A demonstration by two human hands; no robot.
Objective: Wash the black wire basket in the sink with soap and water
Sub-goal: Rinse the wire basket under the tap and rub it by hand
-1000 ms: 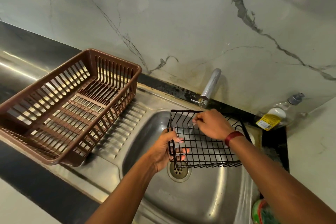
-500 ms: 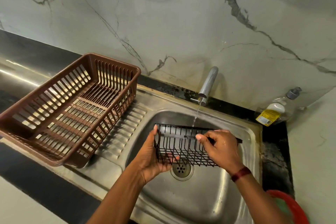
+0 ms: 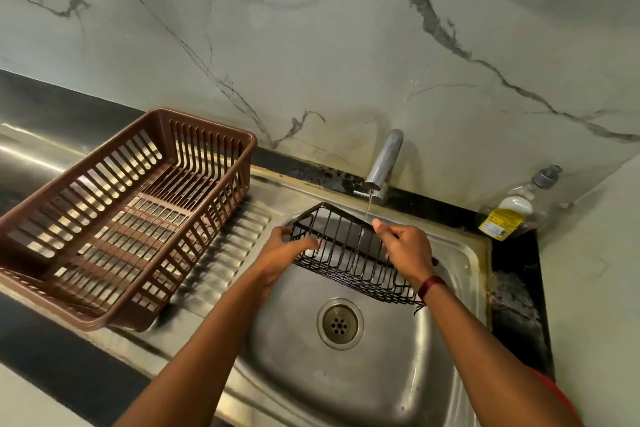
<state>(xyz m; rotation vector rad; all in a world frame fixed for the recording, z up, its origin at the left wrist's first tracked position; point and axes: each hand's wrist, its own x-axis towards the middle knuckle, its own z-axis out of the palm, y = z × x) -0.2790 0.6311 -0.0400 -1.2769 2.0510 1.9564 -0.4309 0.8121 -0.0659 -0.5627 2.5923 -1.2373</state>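
The black wire basket [image 3: 346,253] hangs tilted over the steel sink [image 3: 460,274], under a thin stream of water from the tap [image 3: 384,159]. My left hand [image 3: 287,253] grips the basket's left end, fingers curled over its rim. My right hand [image 3: 405,250] holds the upper rim on the right side, thumb raised near the water stream. The basket's right end is hidden behind my right wrist. The drain [image 3: 339,322] lies below the basket.
A brown plastic dish rack [image 3: 121,215] stands on the ribbed drainboard to the left. A clear soap bottle with a yellow label [image 3: 509,211] lies in the back right corner. A red-rimmed object [image 3: 554,388] shows at the right, by my forearm.
The basket has been turned and tipped under the running water, moving back toward the tap. Both hands have shifted their hold along its rim, and the view has dropped lower.
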